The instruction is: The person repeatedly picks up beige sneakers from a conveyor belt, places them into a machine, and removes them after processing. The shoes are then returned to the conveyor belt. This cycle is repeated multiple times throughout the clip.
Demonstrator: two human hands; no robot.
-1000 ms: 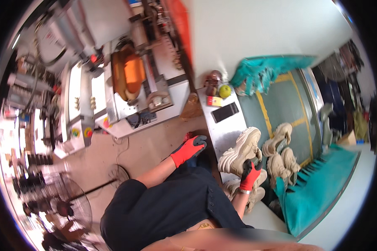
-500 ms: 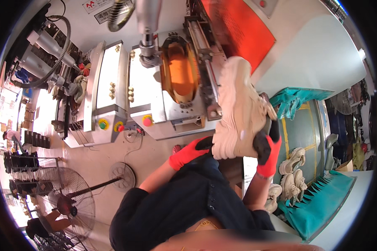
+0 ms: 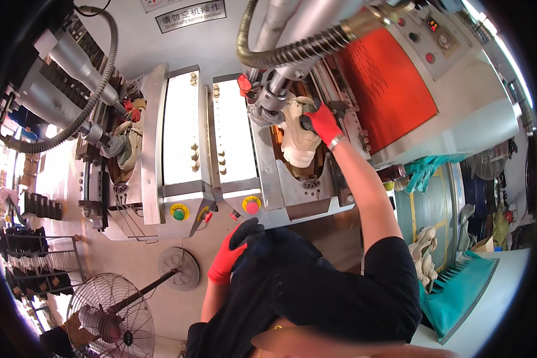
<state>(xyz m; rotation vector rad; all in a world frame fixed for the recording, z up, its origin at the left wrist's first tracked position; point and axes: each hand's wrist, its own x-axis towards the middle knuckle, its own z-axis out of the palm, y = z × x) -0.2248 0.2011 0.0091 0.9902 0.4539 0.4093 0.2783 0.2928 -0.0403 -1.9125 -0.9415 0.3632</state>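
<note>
A cream chunky-soled shoe [image 3: 298,143] sits in the recess of a press machine [image 3: 274,200], below a metal ram [image 3: 277,86]. Orange lining shows along one side of the recess. My right hand [image 3: 322,126], in a red glove with black fingers, is closed on the shoe's upper part, arm stretched forward; its fingertips are partly hidden. My left hand [image 3: 237,246], gloved the same way, hovers before the machine's front edge near my body. Its fingers are loosely bent and apart, with nothing in them.
A second press station [image 3: 134,179] at left has another shoe [image 3: 129,146] in it. Red and green buttons line the fronts. A ribbed hose [image 3: 298,51] arches above the ram. A fan [image 3: 110,319] stands lower left. More shoes [image 3: 425,253] lie beside teal strip curtains [image 3: 462,295] at right.
The shoe has gone from both hands, right of the machine, into the recess under the ram. My left hand has let go and drawn back; my right hand has reached forward with it.
</note>
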